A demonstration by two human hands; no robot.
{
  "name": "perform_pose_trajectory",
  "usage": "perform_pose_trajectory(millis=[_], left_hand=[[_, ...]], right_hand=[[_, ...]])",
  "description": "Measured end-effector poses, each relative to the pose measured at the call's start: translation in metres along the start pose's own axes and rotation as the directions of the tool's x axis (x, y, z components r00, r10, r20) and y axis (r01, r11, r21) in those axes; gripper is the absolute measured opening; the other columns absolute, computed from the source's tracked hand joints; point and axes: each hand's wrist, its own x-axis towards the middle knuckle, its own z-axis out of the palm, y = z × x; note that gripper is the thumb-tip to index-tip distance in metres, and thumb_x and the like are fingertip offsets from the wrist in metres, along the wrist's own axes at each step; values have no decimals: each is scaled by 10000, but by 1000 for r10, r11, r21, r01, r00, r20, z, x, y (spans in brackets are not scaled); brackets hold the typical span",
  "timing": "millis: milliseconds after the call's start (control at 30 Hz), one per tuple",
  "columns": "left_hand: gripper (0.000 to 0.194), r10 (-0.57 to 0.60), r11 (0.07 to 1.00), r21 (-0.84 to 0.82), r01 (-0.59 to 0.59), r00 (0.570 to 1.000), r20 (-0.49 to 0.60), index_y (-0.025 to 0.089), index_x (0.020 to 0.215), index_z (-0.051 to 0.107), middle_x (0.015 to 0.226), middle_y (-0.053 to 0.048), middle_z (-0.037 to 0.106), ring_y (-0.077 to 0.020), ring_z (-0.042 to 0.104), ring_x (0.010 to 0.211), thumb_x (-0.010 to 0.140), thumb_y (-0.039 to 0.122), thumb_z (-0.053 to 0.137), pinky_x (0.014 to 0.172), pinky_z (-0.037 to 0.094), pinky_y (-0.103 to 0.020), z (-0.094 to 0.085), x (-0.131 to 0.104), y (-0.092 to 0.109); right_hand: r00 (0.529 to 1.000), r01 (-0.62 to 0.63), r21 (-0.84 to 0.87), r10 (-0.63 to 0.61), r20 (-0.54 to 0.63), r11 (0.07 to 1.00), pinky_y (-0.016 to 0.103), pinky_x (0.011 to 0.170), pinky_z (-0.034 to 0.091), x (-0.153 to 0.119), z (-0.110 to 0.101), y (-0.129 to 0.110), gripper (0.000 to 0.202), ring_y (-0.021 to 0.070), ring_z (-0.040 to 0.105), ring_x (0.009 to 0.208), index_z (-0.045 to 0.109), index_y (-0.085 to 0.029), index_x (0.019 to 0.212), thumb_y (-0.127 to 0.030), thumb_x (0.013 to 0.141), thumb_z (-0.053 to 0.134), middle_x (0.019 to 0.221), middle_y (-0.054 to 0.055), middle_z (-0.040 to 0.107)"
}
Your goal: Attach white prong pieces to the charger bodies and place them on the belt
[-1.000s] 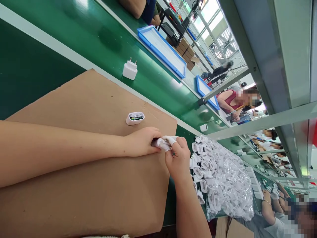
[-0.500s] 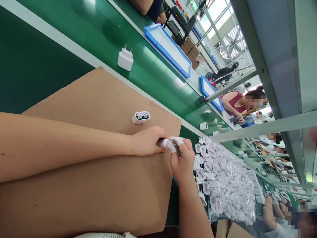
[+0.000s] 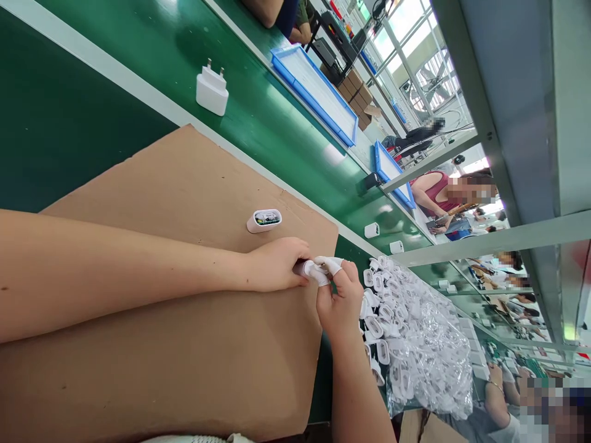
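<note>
My left hand (image 3: 279,264) is closed around a white charger housing (image 3: 300,269), mostly hidden by the fingers. My right hand (image 3: 340,295) meets it at the housing's right end. White finger cots cover its thumb and forefinger, which pinch something small with a metallic glint; its kind is too hidden to tell. Just above my left hand, an open white charger case (image 3: 264,221) lies on the brown cardboard (image 3: 184,351), its circuit board showing.
Beyond the cardboard runs a green conveyor belt (image 3: 277,144) carrying a white two-pin charger (image 3: 212,91) and other chargers. A plastic bag of white housings (image 3: 429,344) lies right of my right hand. Blue-rimmed trays (image 3: 318,92) line the far side. Co-workers sit along the line.
The chargers on the belt have shifted toward the upper left. Both my hands stay nearly in place, with only slight movement of the right fingers at the housing's end.
</note>
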Motion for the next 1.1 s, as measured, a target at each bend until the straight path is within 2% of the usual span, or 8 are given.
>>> perform_pose_trajectory(millis=[233, 467, 667, 767, 833, 933, 1033, 1100], left_hand=[[204, 5, 1000, -9, -5, 1000, -16, 189, 697, 578, 796, -27, 584, -226, 575, 791, 775, 326, 708, 657, 383, -330, 2, -1, 1], [223, 9, 1000, 14, -8, 999, -35, 195, 700, 584, 776, -32, 568, -223, 564, 757, 777, 383, 674, 637, 382, -335, 3, -2, 0], [206, 74, 997, 43, -71, 994, -82, 208, 751, 578, 782, -41, 625, -245, 599, 781, 799, 405, 612, 672, 414, -338, 7, -4, 2], [156, 70, 991, 122, -63, 996, -57, 213, 825, 603, 868, -54, 691, -270, 638, 854, 786, 364, 595, 717, 442, -344, 6, -3, 10], [139, 24, 979, 203, -17, 999, -34, 214, 830, 616, 882, -57, 707, -276, 655, 853, 776, 340, 590, 711, 452, -345, -1, 0, 18], [207, -12, 960, 277, 32, 997, -75, 217, 925, 668, 977, -58, 740, -284, 678, 908, 776, 346, 607, 755, 482, -346, -22, 14, 32], [341, -78, 934, 334, 125, 986, -149, 243, 1077, 701, 1072, -42, 755, -288, 689, 952, 772, 383, 640, 772, 488, -328, -53, 41, 38], [394, -152, 890, 393, 232, 962, -225, 254, 1112, 704, 1097, -38, 760, -293, 691, 969, 742, 385, 675, 755, 480, -311, -74, 66, 31]], right_hand=[[996, 64, -62, -61, 60, 996, 312, 680, 457, 7, -4, -1, 264, 201, 545, 788, 729, -211, 1020, -54, 907, 549, 841, 46, 676], [994, 68, -226, -46, 100, 972, 313, 592, 326, 10, -8, -4, 241, 195, 405, 685, 589, -218, 671, -44, 829, 537, 691, 28, 542], [997, -26, -125, 35, 73, 992, 322, 681, 396, 2, 1, -3, 226, 205, 487, 764, 701, -214, 864, -53, 874, 543, 790, 39, 620], [984, -150, -66, 156, 90, 986, 308, 671, 427, 0, -5, 0, 117, 196, 504, 768, 691, -216, 889, -129, 880, 612, 831, 32, 637], [969, -236, -45, 238, 62, 971, 307, 687, 463, -2, -20, 7, 141, 201, 544, 825, 692, -222, 1006, -219, 866, 694, 941, 44, 663], [963, -246, -191, 261, 62, 950, 368, 797, 497, -9, -51, 25, 427, 266, 592, 1036, 681, -248, 1187, -251, 778, 804, 1180, 95, 664], [903, -267, -413, 376, 207, 871, 333, 675, 451, -17, -72, 48, 467, 270, 654, 898, 728, -247, 1033, -70, 610, 811, 1005, 67, 718], [845, -294, -415, 437, 309, 861, 275, 585, 387, -21, -73, 61, 435, 208, 663, 732, 723, -257, 917, -14, 560, 776, 864, 12, 734]])
